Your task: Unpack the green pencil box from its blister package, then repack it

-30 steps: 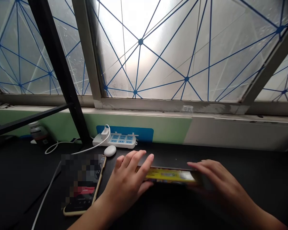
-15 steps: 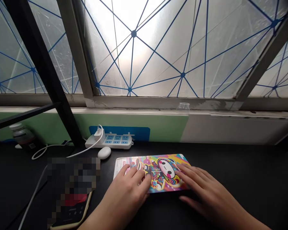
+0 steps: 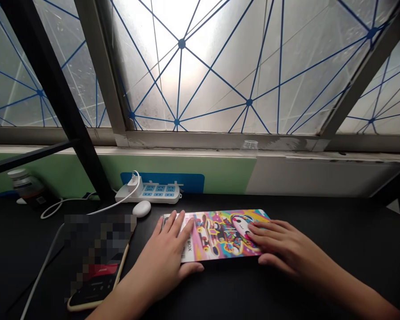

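A flat, colourful box [image 3: 216, 238], printed with a cartoon figure and the letters "BOX" near its left end, lies on the black desk. My left hand [image 3: 170, 249] rests over its left end, palm down, with the fingers stretched out and the thumb apart along the near edge. On the right end lie the fingers of my right hand [image 3: 280, 244], flat over part of the figure's face, with the thumb spread below the near edge. Neither hand is wrapped round the box. My hands cover both ends in part.
A phone [image 3: 96, 284], partly blurred out, lies left of my left hand. Behind it are a white oval case [image 3: 142, 209] and a white power strip [image 3: 160, 195] with a plugged-in cable. A bottle [image 3: 28, 189] stands far left beside a black frame post [image 3: 63, 98].
My left hand has slid left from the figure's lower part to the box's left end, its fingers now straighter. The box and my right hand have shifted slightly right.
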`<state>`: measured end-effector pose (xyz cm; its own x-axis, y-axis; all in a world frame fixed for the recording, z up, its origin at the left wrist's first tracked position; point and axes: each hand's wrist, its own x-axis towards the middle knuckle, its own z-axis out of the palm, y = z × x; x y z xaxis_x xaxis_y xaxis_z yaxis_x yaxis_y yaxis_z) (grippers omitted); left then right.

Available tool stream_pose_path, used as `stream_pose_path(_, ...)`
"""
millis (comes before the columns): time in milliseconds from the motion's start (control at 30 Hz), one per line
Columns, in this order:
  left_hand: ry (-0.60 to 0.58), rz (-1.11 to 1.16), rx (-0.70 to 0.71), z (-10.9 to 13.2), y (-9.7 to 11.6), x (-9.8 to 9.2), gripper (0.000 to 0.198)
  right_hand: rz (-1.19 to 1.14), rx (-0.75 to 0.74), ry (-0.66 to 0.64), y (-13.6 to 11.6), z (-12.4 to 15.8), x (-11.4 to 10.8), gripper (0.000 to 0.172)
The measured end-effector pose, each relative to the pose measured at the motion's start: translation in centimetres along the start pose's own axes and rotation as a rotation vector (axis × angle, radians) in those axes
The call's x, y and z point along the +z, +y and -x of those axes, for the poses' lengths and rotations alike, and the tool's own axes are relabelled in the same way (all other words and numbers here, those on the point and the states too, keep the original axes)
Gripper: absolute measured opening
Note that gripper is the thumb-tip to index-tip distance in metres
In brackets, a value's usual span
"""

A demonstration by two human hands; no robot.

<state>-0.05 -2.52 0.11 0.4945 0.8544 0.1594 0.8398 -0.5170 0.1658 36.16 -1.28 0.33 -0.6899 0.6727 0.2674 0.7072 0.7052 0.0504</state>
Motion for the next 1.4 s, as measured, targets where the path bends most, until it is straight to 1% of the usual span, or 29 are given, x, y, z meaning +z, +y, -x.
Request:
stream_pose_path(67, -0.017, 0.003, 0.005, 0.0, 0.1, -0.1, 0.089, 0.010, 0.022, 0.023, 1.1, 0.5, -0.1, 0.030)
stream_pose_path(100, -0.030, -0.001, 0.006, 0.0, 0.2, -0.2, 0.090, 0.014, 0.028, 0.038, 1.4, 0.7, 0.0, 0.028)
stream_pose_path(133, -0.046, -0.008, 0.006, -0.1, 0.2, -0.2, 0.091, 0.018, 0.028, 0.058, 1.4, 0.7, 0.1, 0.030)
stream_pose_path(167, -0.063, -0.016, 0.005, -0.1, 0.3, -0.2, 0.092, 0.021, 0.019, 0.081, 1.2, 0.6, 0.4, 0.037)
stream_pose_path(233, -0.088, -0.035, 0.003, -0.2, 0.4, -0.3, 0.094, 0.029, -0.011, 0.118, 0.1, 0.1, 1.1, 0.059)
stream_pose_path(300, -0.099, -0.050, 0.009, -0.3, 0.4, -0.5, 0.095, 0.046, -0.047, 0.112, -1.5, -0.7, 1.8, 0.080)
stream_pose_path(333, -0.103, -0.054, 0.013, -0.4, 0.4, -0.5, 0.095, 0.058, -0.066, 0.095, -2.3, -1.1, 2.0, 0.086)
stream_pose_path(400, -0.107, -0.056, 0.020, -0.5, 0.4, -0.6, 0.094, 0.075, -0.100, 0.055, -3.4, -1.7, 2.2, 0.090)
stream_pose_path(433, -0.108, -0.053, 0.022, -0.5, 0.3, -0.5, 0.093, 0.076, -0.117, 0.044, -3.6, -1.7, 2.2, 0.089)
stream_pose_path(500, -0.108, -0.052, 0.024, -0.6, 0.2, -0.4, 0.089, 0.074, -0.125, 0.039, -3.2, -1.5, 1.9, 0.083)
stream_pose_path(633, -0.096, -0.062, 0.028, -0.6, -0.1, 0.0, 0.078, 0.102, -0.081, 0.040, -0.4, 0.2, 0.9, 0.056)
stream_pose_path(700, -0.086, -0.067, 0.030, -0.5, -0.1, 0.0, 0.077, 0.120, -0.047, 0.049, 0.7, 0.8, 0.6, 0.047)
stream_pose_path(767, -0.087, -0.075, 0.033, -0.6, 0.0, -0.2, 0.080, 0.133, -0.027, 0.066, 0.8, 0.9, 0.6, 0.050)
stream_pose_path(800, -0.087, -0.080, 0.035, -0.6, 0.2, -0.3, 0.082, 0.136, -0.024, 0.078, 0.4, 0.7, 0.7, 0.057)
stream_pose_path(900, -0.051, -0.087, 0.067, -0.7, 1.2, -0.5, 0.089, 0.129, -0.041, 0.096, -2.0, -0.5, 1.4, 0.082)
stream_pose_path(967, -0.028, -0.075, 0.098, -0.7, 2.1, -0.2, 0.090, 0.114, -0.067, 0.077, -3.5, -1.3, 1.9, 0.089)
stream_pose_path(1033, -0.031, -0.056, 0.098, -0.8, 2.8, 0.1, 0.086, 0.095, -0.079, 0.050, -4.1, -1.7, 2.3, 0.087)
stream_pose_path(1133, -0.060, -0.040, 0.060, -0.9, 3.0, 0.4, 0.079, 0.057, -0.049, 0.046, -3.2, -1.2, 2.4, 0.074)
stream_pose_path(1267, -0.093, -0.026, 0.001, -0.9, 2.1, -0.4, 0.077, 0.032, -0.013, 0.060, -0.6, 0.0, 2.2, 0.057)
stream_pose_path(1333, -0.069, -0.008, -0.026, -0.8, 1.5, -0.8, 0.073, 0.035, -0.024, 0.048, 0.2, 0.2, 2.2, 0.052)
stream_pose_path(1400, -0.036, 0.009, -0.036, -0.7, 1.0, -0.9, 0.067, 0.041, -0.040, 0.039, 0.5, 0.2, 2.1, 0.050)
